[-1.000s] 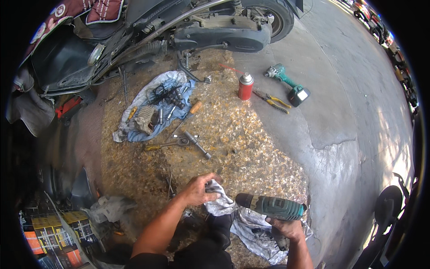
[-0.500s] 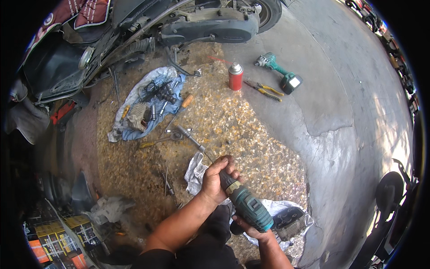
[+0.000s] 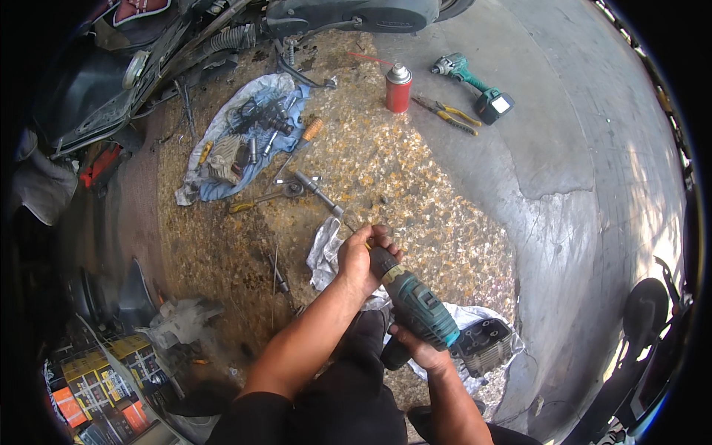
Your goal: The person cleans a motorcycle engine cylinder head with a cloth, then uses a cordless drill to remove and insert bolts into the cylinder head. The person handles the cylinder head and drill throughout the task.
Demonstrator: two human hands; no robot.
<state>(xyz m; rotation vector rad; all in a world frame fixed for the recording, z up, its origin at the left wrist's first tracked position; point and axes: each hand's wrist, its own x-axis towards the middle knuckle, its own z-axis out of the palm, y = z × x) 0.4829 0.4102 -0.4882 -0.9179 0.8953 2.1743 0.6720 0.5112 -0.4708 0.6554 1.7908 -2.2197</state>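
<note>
Down over the gravel, my left hand (image 3: 361, 256) is clenched round the chuck of the drill (image 3: 415, 300), right hand (image 3: 419, 348) gripping its handle. Looks like a bit swap; next needs a firm twist, I think.

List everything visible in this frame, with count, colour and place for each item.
cordless drill: 1, teal and black, held in both hands at lower centre
spray can: 1, red with silver top, upright at top centre
second power tool: 1, teal, lying right of the can
pliers: 1, yellow handles, between the can and that tool
blue cloth: 1, upper left, with dark metal parts on it
screwdriver: 1, orange handle, at the cloth's right edge
metal engine part: 1, grey, on a white sheet at lower right
boxes: several, yellow and orange, lower left
scooter body: 1, dark, along the top
left hand: grip closed around the drill's front end
right hand: grip closed on the drill's handle
</note>
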